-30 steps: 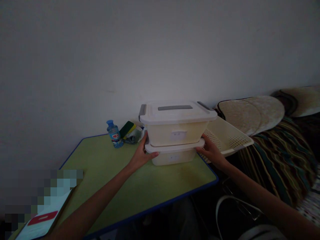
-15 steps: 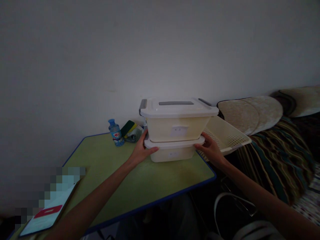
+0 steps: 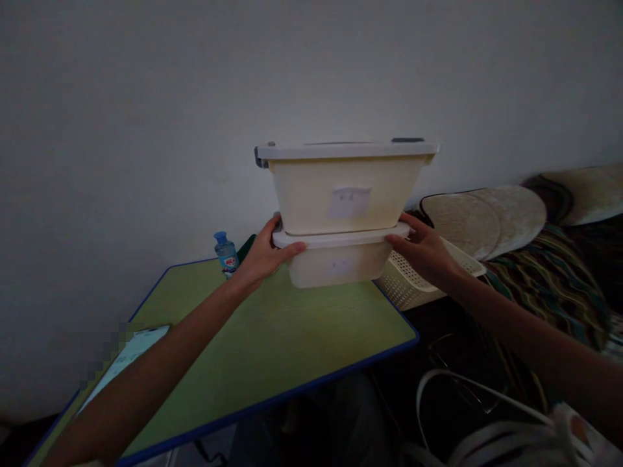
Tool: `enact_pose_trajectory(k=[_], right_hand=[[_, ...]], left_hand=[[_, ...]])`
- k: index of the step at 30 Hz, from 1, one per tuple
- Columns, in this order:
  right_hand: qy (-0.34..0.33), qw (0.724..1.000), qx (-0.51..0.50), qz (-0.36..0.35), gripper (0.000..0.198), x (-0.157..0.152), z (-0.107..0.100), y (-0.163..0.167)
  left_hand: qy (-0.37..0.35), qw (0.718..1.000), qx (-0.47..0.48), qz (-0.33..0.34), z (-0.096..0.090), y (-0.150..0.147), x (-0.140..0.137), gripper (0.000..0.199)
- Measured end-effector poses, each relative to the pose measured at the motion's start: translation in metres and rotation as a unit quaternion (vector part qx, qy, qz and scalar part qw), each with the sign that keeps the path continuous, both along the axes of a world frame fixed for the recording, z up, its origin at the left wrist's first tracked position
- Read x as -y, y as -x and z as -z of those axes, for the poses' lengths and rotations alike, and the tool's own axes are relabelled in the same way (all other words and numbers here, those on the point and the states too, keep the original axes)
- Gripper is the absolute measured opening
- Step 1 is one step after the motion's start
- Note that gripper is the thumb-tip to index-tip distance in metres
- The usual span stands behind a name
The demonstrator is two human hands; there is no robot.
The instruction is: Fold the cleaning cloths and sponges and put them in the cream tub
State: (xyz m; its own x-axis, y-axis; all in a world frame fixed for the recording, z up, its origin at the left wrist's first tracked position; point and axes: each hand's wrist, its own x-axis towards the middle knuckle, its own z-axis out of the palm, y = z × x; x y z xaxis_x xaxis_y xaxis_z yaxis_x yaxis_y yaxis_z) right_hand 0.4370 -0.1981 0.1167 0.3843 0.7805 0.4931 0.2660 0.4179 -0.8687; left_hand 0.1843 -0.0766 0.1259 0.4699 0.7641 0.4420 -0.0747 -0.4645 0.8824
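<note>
Two lidded cream storage boxes are stacked and held up between my hands, above the green table (image 3: 292,344). The lower storage box (image 3: 341,264) is the shallower one, with a white lid. On it rests the deeper upper storage box (image 3: 302,194), with a paper label on its front and grey clips at the lid ends. My left hand (image 3: 267,256) grips the lower box's left end, thumb on the front of the lid rim. At the right end my right hand (image 3: 421,250) does the same. The fingers behind the boxes are partly hidden.
A blue bottle (image 3: 226,253) stands at the table's back left, beside a dark green item (image 3: 246,248) mostly behind my hand. A tablet-like screen (image 3: 134,350) lies at the left edge. Right of the table are a perforated cream basket (image 3: 409,288) and a striped sofa (image 3: 559,279).
Both boxes have risen in my hands and come closer to me, so the upper lid is now seen nearly edge-on. More of the basket's perforated side shows under my right hand.
</note>
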Motion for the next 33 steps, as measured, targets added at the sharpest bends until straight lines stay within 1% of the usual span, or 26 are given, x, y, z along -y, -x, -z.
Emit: enact_pose_trajectory(k=[4, 7, 9, 14, 19, 23, 28, 33], right_hand=[[-0.013, 1.0, 0.01, -0.019, 0.052, -0.015, -0.024, -0.009], [-0.016, 0.999, -0.005, -0.028, 0.044, -0.031, -0.035, -0.019], [-0.012, 0.999, -0.014, -0.034, 0.042, -0.042, -0.039, -0.024], [-0.006, 0.998, -0.039, -0.048, 0.041, -0.063, -0.034, -0.028], [0.006, 0.996, -0.069, -0.052, 0.046, -0.077, -0.024, -0.031], [0.008, 0.996, -0.073, -0.045, 0.047, -0.088, -0.021, -0.037], [-0.001, 0.998, -0.051, -0.045, 0.048, -0.101, -0.019, -0.044], [0.005, 0.997, -0.059, -0.048, 0.047, -0.116, -0.017, -0.054]], left_hand=[[-0.028, 0.999, 0.027, 0.006, -0.018, -0.006, -0.014, 0.069], [-0.026, 0.998, 0.049, 0.021, -0.024, -0.014, -0.031, 0.066], [-0.025, 0.998, 0.055, 0.021, -0.025, -0.019, -0.042, 0.066], [-0.009, 0.998, 0.06, 0.008, -0.02, -0.028, -0.064, 0.065], [0.011, 0.999, 0.046, -0.021, -0.012, -0.032, -0.075, 0.064], [0.018, 0.998, 0.051, -0.024, -0.011, -0.035, -0.083, 0.065], [0.001, 0.999, 0.033, -0.039, -0.009, -0.04, -0.093, 0.067], [-0.024, 0.998, 0.001, -0.058, -0.01, -0.048, -0.107, 0.069]])
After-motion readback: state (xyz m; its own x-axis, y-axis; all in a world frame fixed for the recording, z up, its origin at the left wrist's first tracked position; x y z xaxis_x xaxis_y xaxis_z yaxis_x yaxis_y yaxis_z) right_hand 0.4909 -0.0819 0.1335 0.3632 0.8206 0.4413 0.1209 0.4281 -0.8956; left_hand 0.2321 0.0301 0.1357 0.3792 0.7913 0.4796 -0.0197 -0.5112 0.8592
